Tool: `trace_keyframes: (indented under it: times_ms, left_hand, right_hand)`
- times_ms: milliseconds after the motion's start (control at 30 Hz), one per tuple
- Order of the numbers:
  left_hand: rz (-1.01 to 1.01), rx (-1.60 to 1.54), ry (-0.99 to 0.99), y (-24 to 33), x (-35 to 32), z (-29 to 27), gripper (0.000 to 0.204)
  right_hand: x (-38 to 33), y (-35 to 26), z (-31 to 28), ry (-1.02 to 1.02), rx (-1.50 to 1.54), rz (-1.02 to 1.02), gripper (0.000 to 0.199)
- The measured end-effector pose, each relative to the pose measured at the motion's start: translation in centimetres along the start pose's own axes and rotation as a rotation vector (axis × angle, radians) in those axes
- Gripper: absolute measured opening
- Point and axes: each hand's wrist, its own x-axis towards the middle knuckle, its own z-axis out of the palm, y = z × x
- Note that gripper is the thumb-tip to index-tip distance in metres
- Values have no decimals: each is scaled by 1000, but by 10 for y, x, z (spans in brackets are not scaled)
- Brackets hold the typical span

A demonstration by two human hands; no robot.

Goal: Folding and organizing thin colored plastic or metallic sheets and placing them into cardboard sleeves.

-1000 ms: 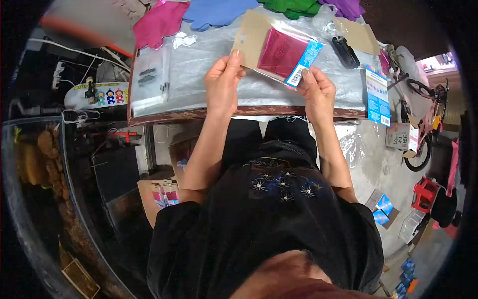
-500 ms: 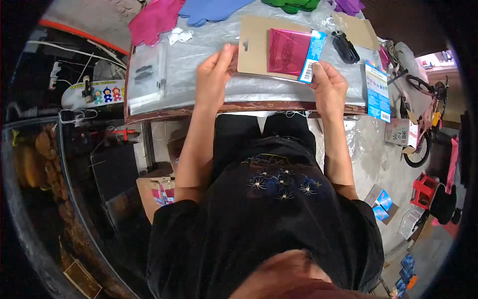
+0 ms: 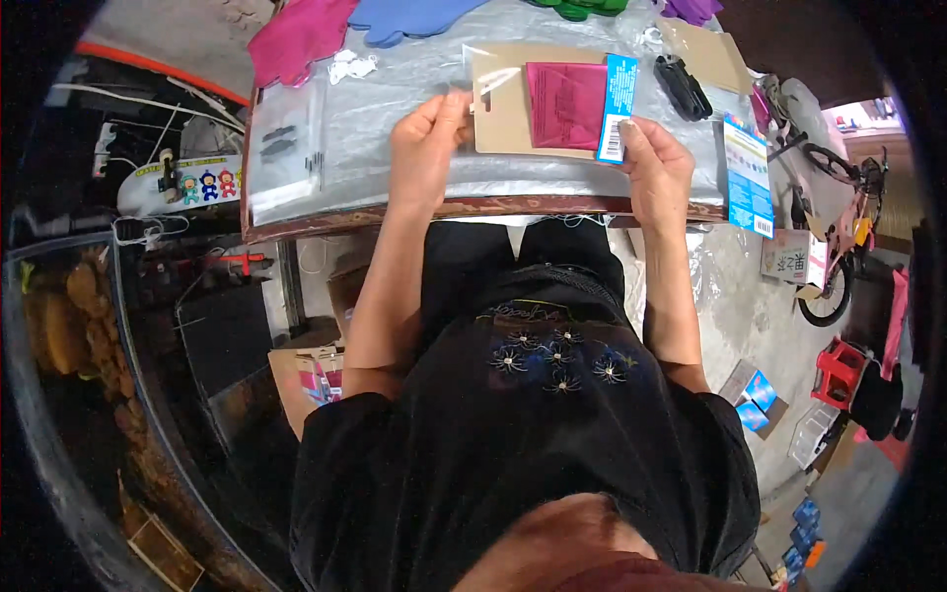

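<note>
Above the near part of the table, both hands hold up a flat package: a tan card backing (image 3: 500, 113) in a clear plastic sleeve. On it lies a folded magenta packet (image 3: 567, 107) with printing, and a blue and white label (image 3: 619, 91) with a barcode runs down its right side. My left hand (image 3: 426, 138) is closed, fingers pinched at the sleeve's left edge by the hang hole. My right hand (image 3: 655, 163) grips the lower right corner, thumb on the label's barcode. The fingertips behind the package are hidden.
Plastic sheeting covers the table (image 3: 395, 187). Clear bags with small black pieces (image 3: 286, 143) lie left; magenta (image 3: 301, 39), blue (image 3: 414, 18) and green (image 3: 580, 8) pieces lie at the far side. A black bundle (image 3: 681, 89) and a blue printed card (image 3: 749, 183) are right.
The package has turned slightly and now sits more level, with its sleeve showing at the upper left. My left fingers have curled in closer at its edge. My right hand keeps its grip.
</note>
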Motion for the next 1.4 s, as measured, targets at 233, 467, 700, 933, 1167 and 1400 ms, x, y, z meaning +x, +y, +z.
trace_keyframes:
  times_ms: [233, 467, 700, 933, 1167, 1400]
  left_hand:
    - [187, 81, -133, 21, -3, 5, 48]
    - [72, 150, -286, 11, -2, -6, 70]
    - [204, 177, -321, 6, -7, -4, 74]
    - [133, 11, -226, 2, -10, 4, 67]
    - [-46, 40, -147, -3, -4, -10, 34]
    - [14, 132, -99, -7, 0, -8, 23]
  right_hand:
    - [4, 0, -11, -17, -46, 22, 19]
    - [4, -2, -13, -42, -28, 57, 19]
    - [8, -6, -19, -81, 37, 218, 18]
    - [13, 1, -29, -78, 96, 259, 16]
    - [13, 0, -30, -66, 65, 207, 15]
    - [13, -3, -30, -86, 27, 196, 16]
